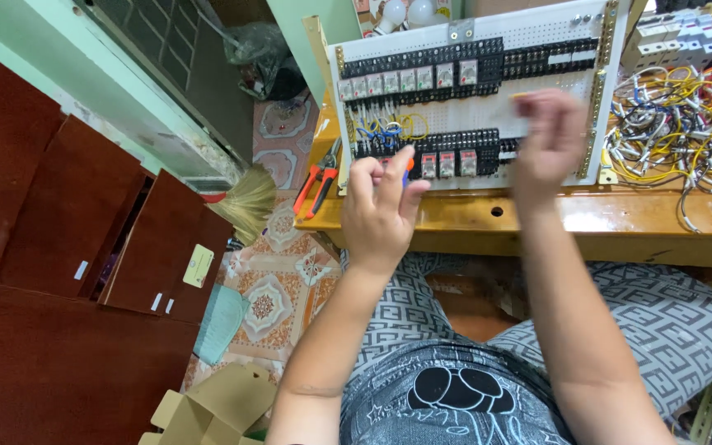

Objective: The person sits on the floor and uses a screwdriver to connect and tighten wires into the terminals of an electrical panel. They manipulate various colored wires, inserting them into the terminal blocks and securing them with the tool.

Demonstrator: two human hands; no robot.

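Note:
A white perforated panel [537, 91] with rows of black relay sockets and clear relays leans upright on a yellow wooden table [620, 216]. My left hand [381, 210] is raised in front of the panel's lower left, fingers closed around a small tool with an orange and blue handle [407, 170]. My right hand [547, 136] hovers before the panel's middle right, fingers curled and blurred; a small yellow piece shows at its fingertips, too blurred to name. Blue and yellow wires [389, 132] loop between the relay rows.
Orange-handled pliers [316, 185] lie at the table's left end. A tangle of yellow, white and red wires [686, 124] covers the table's right. A straw broom [245, 202], dark wooden cabinets [84, 214], patterned floor tiles and a cardboard box [208, 408] are to the left.

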